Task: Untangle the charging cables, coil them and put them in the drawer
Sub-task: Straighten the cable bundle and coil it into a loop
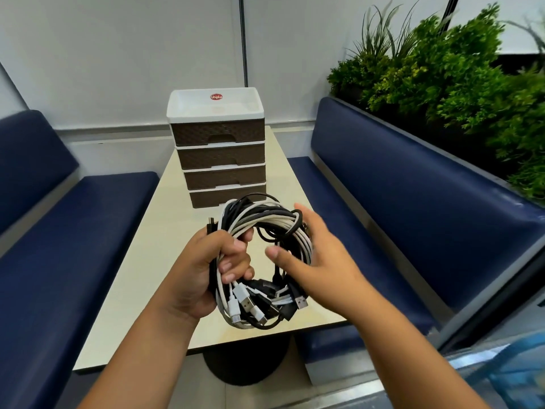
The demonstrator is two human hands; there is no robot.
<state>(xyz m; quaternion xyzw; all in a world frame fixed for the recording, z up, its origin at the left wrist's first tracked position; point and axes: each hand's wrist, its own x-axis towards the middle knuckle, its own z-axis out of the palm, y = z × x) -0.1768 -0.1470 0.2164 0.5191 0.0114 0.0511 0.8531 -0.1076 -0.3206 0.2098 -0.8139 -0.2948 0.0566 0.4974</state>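
Observation:
A bundle of black, white and grey charging cables (274,219) forms a rough loop held above the near part of the table. My left hand (212,264) grips the loop's left side, fingers curled round several strands. My right hand (312,252) lies against the loop's right side with fingers fairly straight and the thumb reaching into the loop's middle. Several USB plugs (259,305) dangle at the bottom of the bundle. A small chest of brown drawers (219,156) with a white top stands on the table behind the cables, all drawers closed.
The beige table (165,237) runs between two blue upholstered benches (413,208). Green artificial plants (448,72) fill a planter behind the right bench. A blurred blue object (513,376) sits at the lower right.

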